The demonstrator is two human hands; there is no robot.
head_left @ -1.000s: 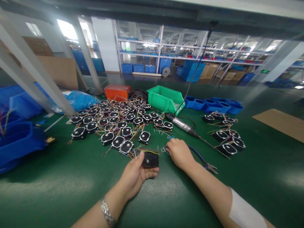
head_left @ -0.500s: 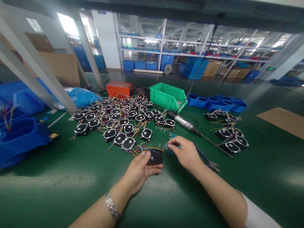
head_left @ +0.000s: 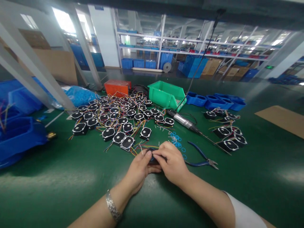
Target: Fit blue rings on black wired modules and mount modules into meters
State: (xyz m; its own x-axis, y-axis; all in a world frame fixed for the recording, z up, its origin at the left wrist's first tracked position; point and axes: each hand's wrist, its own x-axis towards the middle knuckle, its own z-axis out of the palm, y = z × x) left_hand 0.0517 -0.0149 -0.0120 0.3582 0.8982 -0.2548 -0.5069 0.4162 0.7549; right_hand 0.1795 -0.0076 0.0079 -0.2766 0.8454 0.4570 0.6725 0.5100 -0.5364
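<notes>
My left hand [head_left: 140, 167] is closed around a small black motor [head_left: 155, 161] with coloured wires trailing off its back side. Over the motor's face my right hand [head_left: 172, 161] pinches what looks like a thin blue ring [head_left: 152, 157], mostly hidden by the fingers. More blue rings [head_left: 177, 144] lie loose just beyond the right hand, with small pale screws [head_left: 162, 129] near them. To the right of that hand rest blue-handled cutting pliers [head_left: 201, 163]. Many similar wired motors [head_left: 127, 143] are spread out beyond my left hand.
An electric screwdriver [head_left: 184, 122] hangs on a cord and lies across the bench. Behind it stand a green bin [head_left: 163, 95], an orange box [head_left: 117, 88] and blue plastic housings [head_left: 213, 102]. Several motors [head_left: 229, 144] sit at right, a cardboard sheet [head_left: 282, 120] farther right, a blue housing [head_left: 21, 139] at left.
My right hand has moved left and down from the loose blue rings to the motor. My left hand still holds the motor in nearly the same place. The pliers' handles are now uncovered.
</notes>
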